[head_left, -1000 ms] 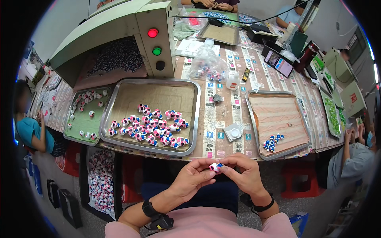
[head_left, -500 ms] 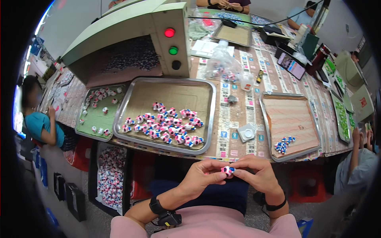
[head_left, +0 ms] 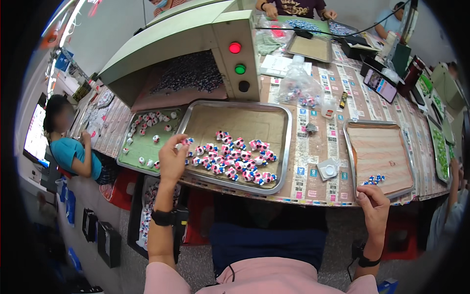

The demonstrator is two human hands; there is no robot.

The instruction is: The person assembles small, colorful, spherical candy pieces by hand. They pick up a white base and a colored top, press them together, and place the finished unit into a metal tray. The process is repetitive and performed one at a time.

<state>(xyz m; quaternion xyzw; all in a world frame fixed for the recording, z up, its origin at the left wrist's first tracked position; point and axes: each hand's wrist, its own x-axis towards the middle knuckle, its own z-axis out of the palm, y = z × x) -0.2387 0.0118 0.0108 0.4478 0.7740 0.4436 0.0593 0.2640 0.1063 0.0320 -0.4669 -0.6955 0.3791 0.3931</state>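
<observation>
two hands work apart over the near edge of the counter [head_left: 264, 198]. your left hand [head_left: 172, 159] is raised at the left end of the large metal tray [head_left: 245, 120], thumb and fingertips pinching a small pink, white and blue figurine [head_left: 188, 141]; your fingers cover part of it, so its full shape is hard to make out. whether it touches the tray, you cannot tell from this angle. to its right in that tray lies a crowded cluster of similar figurines [head_left: 230, 160], several half hidden behind their neighbours.

your right hand [head_left: 373, 203] is at the near left corner of the paper-lined tray [head_left: 382, 147], thumb and forefinger bent close together; whether anything sits between them, you cannot tell. just above your fingers lie small blue-and-white pieces [head_left: 375, 179], the nearest partly covered by your hand.

beyond your left hand, a green-lined tray [head_left: 139, 138] with pale pieces is overlapped by the large tray. your left forearm hides much of the black bin [head_left: 135, 220] below. the contents of the clear bag [head_left: 299, 88] are blurred by its folds, and a co-worker [head_left: 293, 7] is cut off at the top.
</observation>
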